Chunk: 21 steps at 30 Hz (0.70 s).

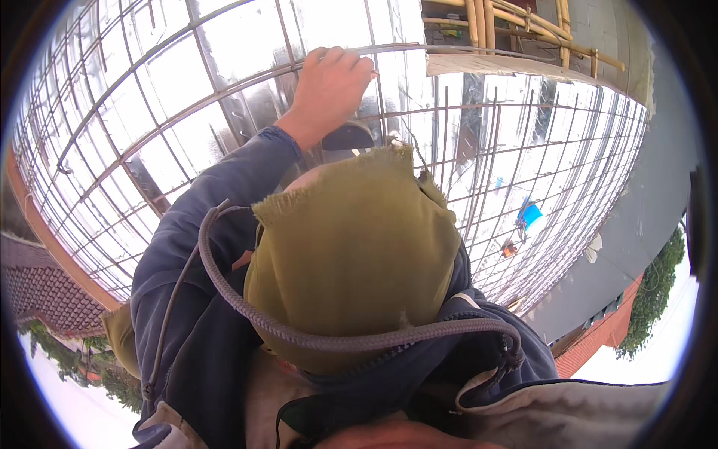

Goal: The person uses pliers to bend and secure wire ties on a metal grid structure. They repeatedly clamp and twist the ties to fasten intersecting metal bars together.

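Note:
My left arm, in a dark blue sleeve, reaches forward over a grid of thin steel reinforcing bars. My left hand point(329, 93) is closed, back upward, with its fingers curled over a long rebar point(247, 84). The palm side is hidden. An olive cloth point(355, 247) fills the middle of the view and covers much of what lies below. Past its upper edge shows a dark rounded object point(348, 137), perhaps the toe of a shoe. A small patch of skin point(305, 179) shows beside the cloth; I cannot tell what it belongs to. My right hand is not seen.
Shiny silver sheeting point(262, 108) lies under the bar grid. A bright blue object point(530, 216) and a small orange one point(510, 249) lie to the right. Bamboo poles point(523, 22) stand at the far edge. A grey wall point(636, 202) borders the right side. A thick cord point(329, 342) hangs close by.

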Each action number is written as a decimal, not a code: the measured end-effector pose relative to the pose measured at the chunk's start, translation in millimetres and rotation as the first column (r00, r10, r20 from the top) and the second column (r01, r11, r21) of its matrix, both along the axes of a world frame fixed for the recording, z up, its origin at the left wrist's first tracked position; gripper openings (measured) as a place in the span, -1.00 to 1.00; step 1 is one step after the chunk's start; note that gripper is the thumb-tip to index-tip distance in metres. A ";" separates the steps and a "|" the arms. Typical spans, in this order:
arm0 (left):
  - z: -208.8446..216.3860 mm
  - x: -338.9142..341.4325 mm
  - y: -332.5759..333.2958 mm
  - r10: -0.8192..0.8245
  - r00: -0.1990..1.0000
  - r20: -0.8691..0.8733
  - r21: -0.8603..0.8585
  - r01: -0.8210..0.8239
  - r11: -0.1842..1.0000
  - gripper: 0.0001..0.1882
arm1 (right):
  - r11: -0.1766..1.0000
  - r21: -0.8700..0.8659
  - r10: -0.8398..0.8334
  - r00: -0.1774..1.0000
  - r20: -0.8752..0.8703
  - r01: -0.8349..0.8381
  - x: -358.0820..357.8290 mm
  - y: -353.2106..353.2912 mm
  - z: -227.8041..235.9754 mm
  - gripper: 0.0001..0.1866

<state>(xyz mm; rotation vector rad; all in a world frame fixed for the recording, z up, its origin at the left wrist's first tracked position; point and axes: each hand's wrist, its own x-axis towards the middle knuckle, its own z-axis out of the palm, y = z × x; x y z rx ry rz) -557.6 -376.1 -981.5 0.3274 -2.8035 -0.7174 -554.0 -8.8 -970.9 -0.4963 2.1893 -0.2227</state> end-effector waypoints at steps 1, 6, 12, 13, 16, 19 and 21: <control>-5.1 -1.3 13.6 0.062 0.997 -0.040 0.118 -0.057 0.991 -0.85 | 1.000 0.019 -0.010 1.000 -0.001 0.010 -4.2 3.7 0.0 -0.74; -15.5 -7.5 42.8 0.433 0.883 -0.180 0.436 -0.323 0.840 -0.84 | 0.999 0.008 -0.046 0.999 0.004 0.046 -39.9 -1.9 7.1 -0.72; -23.1 -14.7 43.8 0.519 0.821 -0.238 0.548 -0.328 0.770 -0.82 | 0.969 -0.160 -0.179 0.980 0.084 0.191 -94.6 -47.3 46.5 -0.70; -23.9 -16.0 44.5 0.516 0.824 -0.235 0.534 -0.334 0.777 -0.83 | 0.957 -0.201 -0.190 0.974 0.121 0.211 -102.0 -60.9 56.8 -0.70; -24.2 -17.4 44.2 0.492 0.843 -0.218 0.496 -0.338 0.800 -0.83 | 0.916 -0.307 -0.180 0.949 0.257 0.257 -115.5 -106.4 92.3 -0.69; -30.5 -15.4 45.6 0.491 0.834 -0.254 0.463 -0.341 0.818 -0.86 | 0.901 -0.329 -0.109 0.884 0.455 0.281 -112.3 -179.9 144.6 -0.68; -34.5 -6.8 42.0 0.479 0.843 -0.243 0.455 -0.337 0.824 -0.88 | 0.919 -0.235 -0.115 0.787 0.607 0.316 -103.0 -231.2 172.3 -0.57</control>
